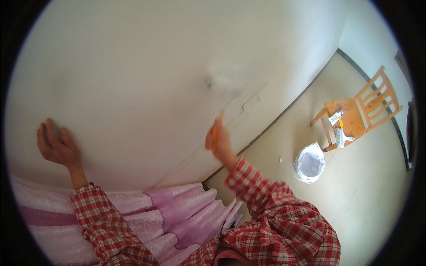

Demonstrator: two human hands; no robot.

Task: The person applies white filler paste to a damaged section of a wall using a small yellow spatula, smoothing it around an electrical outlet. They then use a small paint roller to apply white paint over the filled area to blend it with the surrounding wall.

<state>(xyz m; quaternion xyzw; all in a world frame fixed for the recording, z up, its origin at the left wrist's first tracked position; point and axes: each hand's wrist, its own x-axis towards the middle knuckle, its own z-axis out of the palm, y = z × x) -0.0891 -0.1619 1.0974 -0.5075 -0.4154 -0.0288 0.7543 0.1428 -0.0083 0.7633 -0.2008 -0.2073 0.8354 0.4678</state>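
My left hand (pixel 58 145) rests against the pale wall (pixel 133 66), its fingers apart and nothing in it. Closed around the orange handle of a thin tool, my right hand (pixel 219 141) is raised close to the wall and smeared by motion. The orange-handled tool (pixel 214 138) points up toward a whitish patch (pixel 227 83) on the wall with a dark spot at its left. Blur hides the tool's working end, so its exact kind is unclear. Below and right of the patch sits a wall socket plate (pixel 251 103).
Pink curtain-like fabric (pixel 177 208) hangs along the near edge. At right, a wooden chair (pixel 350 111) carries a white tube-like item (pixel 335 117) and a wide, pale-handled tool (pixel 340 138). A white-lined bin (pixel 309 164) stands beside it on the tiled floor (pixel 346 195).
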